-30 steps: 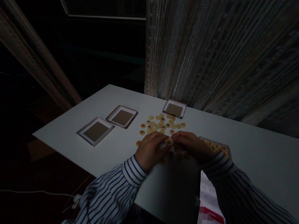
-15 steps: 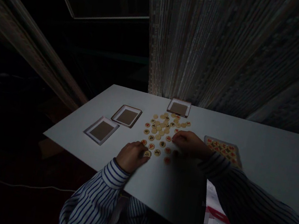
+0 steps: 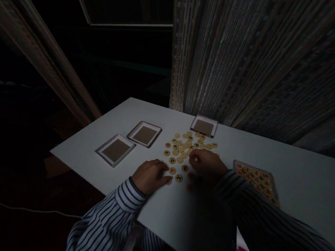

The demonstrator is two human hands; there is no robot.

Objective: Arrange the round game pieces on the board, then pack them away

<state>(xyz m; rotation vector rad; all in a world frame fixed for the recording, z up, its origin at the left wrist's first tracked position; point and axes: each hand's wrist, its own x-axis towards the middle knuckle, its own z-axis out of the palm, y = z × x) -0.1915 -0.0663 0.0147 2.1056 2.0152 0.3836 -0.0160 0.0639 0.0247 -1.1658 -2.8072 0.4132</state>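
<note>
Many round wooden Chinese chess pieces [image 3: 181, 149] with red or black characters lie loose on the white table [image 3: 156, 199], some blank side up. At their near left is my left hand [image 3: 149, 176], thumb and fingers apart; the fingertips cover one piece, and a pale piece [image 3: 169, 181] shows at the thumb tip. My right hand [image 3: 208, 164] is over the right side of the spread, thumb and forefinger closed together by the pieces. Whatever is between those fingertips is hidden. Nearest to me, a black-marked piece [image 3: 179, 178] lies between the hands.
Right of my right hand, a shallow tray [image 3: 275, 187] holds rows of red-marked pieces. Two shallow boxes [image 3: 115, 150] [image 3: 144, 133] lie at the left, and another box [image 3: 204, 126] at the back. A string curtain [image 3: 208, 64] hangs behind the table.
My right hand has shifted farther over the pile, to the left and away from me. The left hand has spread slightly around the near pieces. The view has tilted a little.
</note>
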